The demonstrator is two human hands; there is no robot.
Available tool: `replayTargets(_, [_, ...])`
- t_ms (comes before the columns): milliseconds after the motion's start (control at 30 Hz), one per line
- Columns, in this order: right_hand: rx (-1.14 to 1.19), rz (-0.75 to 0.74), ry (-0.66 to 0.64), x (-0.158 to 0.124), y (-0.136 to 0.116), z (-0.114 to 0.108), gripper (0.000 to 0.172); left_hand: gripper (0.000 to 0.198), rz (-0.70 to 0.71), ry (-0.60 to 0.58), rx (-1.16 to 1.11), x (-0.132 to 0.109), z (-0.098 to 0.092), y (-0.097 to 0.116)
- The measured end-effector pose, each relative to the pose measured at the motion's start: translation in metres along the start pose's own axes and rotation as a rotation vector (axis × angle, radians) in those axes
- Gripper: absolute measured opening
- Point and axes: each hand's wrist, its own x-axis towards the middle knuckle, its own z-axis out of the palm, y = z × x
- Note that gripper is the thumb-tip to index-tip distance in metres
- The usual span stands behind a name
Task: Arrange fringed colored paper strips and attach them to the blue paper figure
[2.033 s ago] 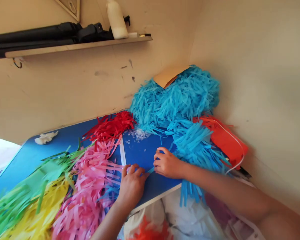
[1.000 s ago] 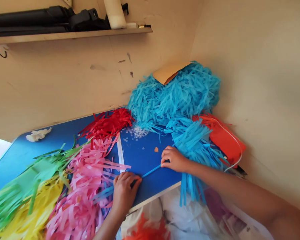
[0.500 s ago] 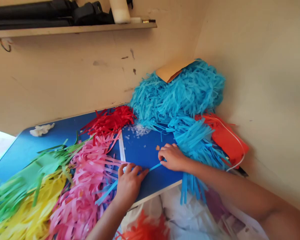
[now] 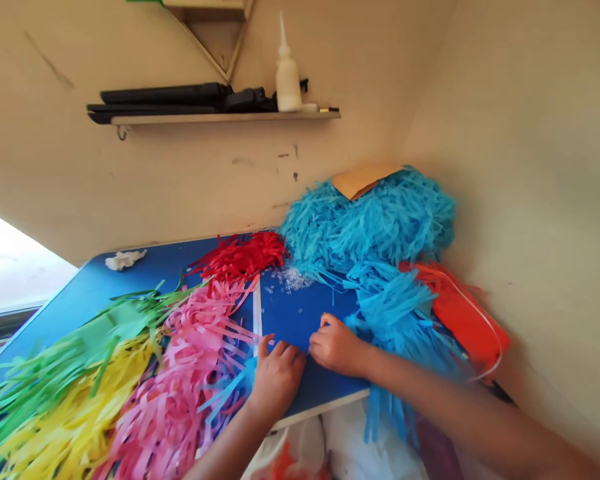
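My left hand [image 4: 279,375] rests low over the blue tabletop with its fingers curled, and strips of light blue paper [image 4: 227,393] stick out from its left side. A hand's breadth or less to the right is my right hand [image 4: 337,347], its fingers closed in a pinch; whatever they hold is hidden. Just right of that hand spreads a bundle of cut blue fringe paper [image 4: 395,293], which hangs over the table's front edge. Pink fringe paper [image 4: 185,360] lies left of my left hand.
Yellow [image 4: 90,400] and green fringe [image 4: 105,327] cover the table's left side. Red fringe [image 4: 245,257], clear bits [image 4: 293,279] and a big blue fringe heap [image 4: 370,223] lie at the back. An orange-red pouch [image 4: 467,313] is at right. A bottle [image 4: 288,83] stands on the wall shelf [image 4: 220,119].
The camera view has tilted up, showing more shelf. My hands have come closer together, and the blue strip that ran between them no longer shows there.
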Motion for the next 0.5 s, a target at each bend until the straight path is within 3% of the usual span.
replayTargets(100, [0.214,0.19,-0.009,0.002,-0.006,-0.014,0.023,0.02,-0.003,0.09,0.005,-0.001,-0.01,0.0])
replayTargets(167, [0.477,0.349,0.008,0.003,-0.012,-0.033,0.024,0.023,0.009,0.188,-0.051,-0.002,-0.031,0.004])
replayTargets(367, [1.663,0.561,-0.2,0.003,-0.032,-0.095,0.038,0.02,0.06,0.354,-0.195,-0.002,-0.108,0.026])
replayTargets(433, [1.813,0.652,-0.158,0.001,-0.043,-0.1,0.037,0.016,0.039,0.37,-0.224,-0.005,-0.117,0.032])
replayTargets(500, [1.833,0.724,-0.027,-0.004,-0.058,-0.096,0.036,0.014,0.001,0.37,-0.268,-0.013,-0.116,0.037])
